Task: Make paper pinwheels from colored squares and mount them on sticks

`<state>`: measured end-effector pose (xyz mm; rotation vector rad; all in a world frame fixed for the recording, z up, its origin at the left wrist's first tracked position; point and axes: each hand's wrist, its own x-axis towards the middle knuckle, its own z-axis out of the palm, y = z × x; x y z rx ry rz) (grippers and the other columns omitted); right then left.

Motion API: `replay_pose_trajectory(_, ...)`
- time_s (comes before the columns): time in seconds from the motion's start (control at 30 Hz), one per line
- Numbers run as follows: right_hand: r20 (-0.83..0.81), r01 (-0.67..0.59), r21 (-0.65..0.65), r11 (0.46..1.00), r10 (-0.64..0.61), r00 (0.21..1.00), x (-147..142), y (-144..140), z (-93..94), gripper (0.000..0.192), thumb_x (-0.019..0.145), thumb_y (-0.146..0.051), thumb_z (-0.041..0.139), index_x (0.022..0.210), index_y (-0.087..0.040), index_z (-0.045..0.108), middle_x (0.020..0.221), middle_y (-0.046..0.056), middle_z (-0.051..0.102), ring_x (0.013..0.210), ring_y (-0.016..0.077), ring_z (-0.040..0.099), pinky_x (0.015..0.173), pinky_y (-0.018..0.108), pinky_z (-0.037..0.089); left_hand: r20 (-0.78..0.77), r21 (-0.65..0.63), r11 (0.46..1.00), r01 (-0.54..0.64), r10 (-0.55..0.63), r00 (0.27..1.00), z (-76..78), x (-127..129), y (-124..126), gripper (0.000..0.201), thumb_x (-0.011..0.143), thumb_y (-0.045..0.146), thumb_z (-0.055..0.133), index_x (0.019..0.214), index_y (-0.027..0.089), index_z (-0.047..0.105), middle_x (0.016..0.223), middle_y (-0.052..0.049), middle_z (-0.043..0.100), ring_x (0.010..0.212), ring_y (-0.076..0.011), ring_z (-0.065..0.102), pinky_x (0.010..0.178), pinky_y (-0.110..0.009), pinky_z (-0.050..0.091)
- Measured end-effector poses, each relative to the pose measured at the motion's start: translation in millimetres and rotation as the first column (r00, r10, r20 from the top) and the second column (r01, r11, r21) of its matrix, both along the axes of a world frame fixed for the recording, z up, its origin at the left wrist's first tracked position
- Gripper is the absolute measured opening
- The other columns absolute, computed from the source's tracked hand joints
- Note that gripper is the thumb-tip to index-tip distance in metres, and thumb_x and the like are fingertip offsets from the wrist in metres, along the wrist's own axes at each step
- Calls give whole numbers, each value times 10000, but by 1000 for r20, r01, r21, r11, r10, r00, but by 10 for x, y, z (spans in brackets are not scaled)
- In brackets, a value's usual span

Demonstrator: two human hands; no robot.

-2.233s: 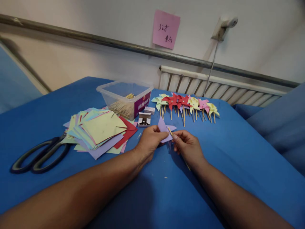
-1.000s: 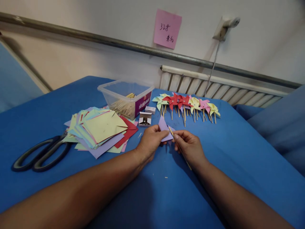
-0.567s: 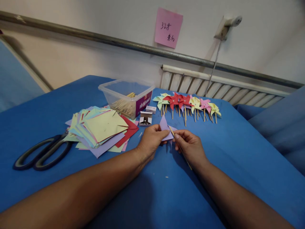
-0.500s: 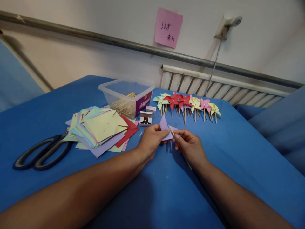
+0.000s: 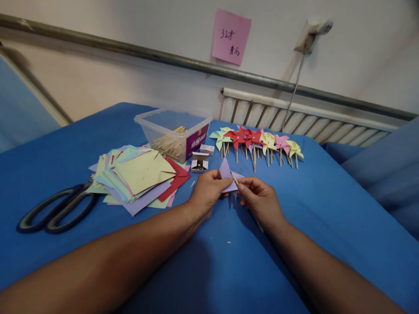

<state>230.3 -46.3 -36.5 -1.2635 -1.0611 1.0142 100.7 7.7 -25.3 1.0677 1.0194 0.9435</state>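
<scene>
A purple paper pinwheel is pinched between the thumb and fingers of my left hand, with its back turned up. My right hand grips a thin wooden stick, whose tip lies against the middle of the pinwheel. Most of the stick's length is hidden behind my right fingers and palm. Whether a pin joins stick and paper cannot be made out. Just beyond my left hand stands an open small box with shiny metal pins inside.
To the left lie a stack of coloured paper squares and large scissors. A clear plastic tub holds many sticks. Finished pinwheels rest in a row at the back of the blue-covered table, before a radiator.
Both hands stay nearly in place. The right thumb and fingers have shifted very slightly on the stick, and less of its lower end shows.
</scene>
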Motion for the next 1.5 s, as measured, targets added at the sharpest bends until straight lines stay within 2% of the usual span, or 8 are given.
replay_pose_trajectory(0.43, -1, -1, -12, 1000, 1, 1000, 5, 5, -4, 243, 712, -389, 698, 829, -180, 658, 567, -40, 582, 445, 77, 472, 422, 198, 365, 10, -26, 1000, 13, -13, 1000, 1, -1, -3, 158, 632, 243, 707, 656, 148, 583, 588, 4, 577, 496, -93, 503, 487, -228, 364)
replay_pose_trajectory(0.77, 61, 25, 16, 1000, -26, 998, -3, -13, 41, 243, 720, -397, 695, 787, -171, 637, 560, -34, 567, 454, 87, 476, 430, 206, 357, 94, -90, 994, 66, -57, 994, 33, -20, -14, 173, 640, 259, 717, 708, 140, 610, 680, -10, 610, 615, -115, 568, 598, -252, 440)
replay_pose_trajectory(0.9, 76, 38, 16, 999, -39, 996, -4, -9, 32, 225, 725, -387, 689, 751, -175, 618, 530, -43, 544, 448, 87, 469, 430, 203, 354, 91, -107, 992, 62, -52, 994, 41, -20, -17, 169, 628, 250, 723, 680, 141, 605, 666, -7, 606, 598, -112, 559, 578, -252, 431)
replay_pose_trajectory(1.23, 125, 48, 25, 999, -51, 991, -11, -9, 21, 179, 754, -339, 664, 740, -171, 604, 522, -44, 538, 460, 89, 473, 446, 205, 352, 80, -90, 994, 55, -48, 996, 26, -15, -3, 176, 633, 253, 719, 693, 140, 599, 701, -23, 615, 636, -129, 572, 610, -268, 439)
replay_pose_trajectory(1.37, 98, 49, 45, 998, -53, 994, -32, -10, 31, 159, 752, -321, 664, 761, -173, 607, 575, -42, 559, 467, 83, 481, 452, 205, 369, 86, -69, 995, 78, -72, 994, 3, -19, 7, 183, 651, 265, 706, 765, 143, 633, 739, -28, 636, 666, -135, 585, 630, -271, 445)
replay_pose_trajectory(1.5, 78, 45, 52, 998, -49, 996, -44, -9, 31, 151, 751, -314, 660, 800, -177, 619, 605, -39, 579, 475, 83, 488, 450, 203, 374, 92, -53, 996, 74, -69, 993, -9, -18, 6, 184, 657, 284, 706, 747, 144, 628, 708, -15, 625, 639, -124, 571, 617, -264, 443)
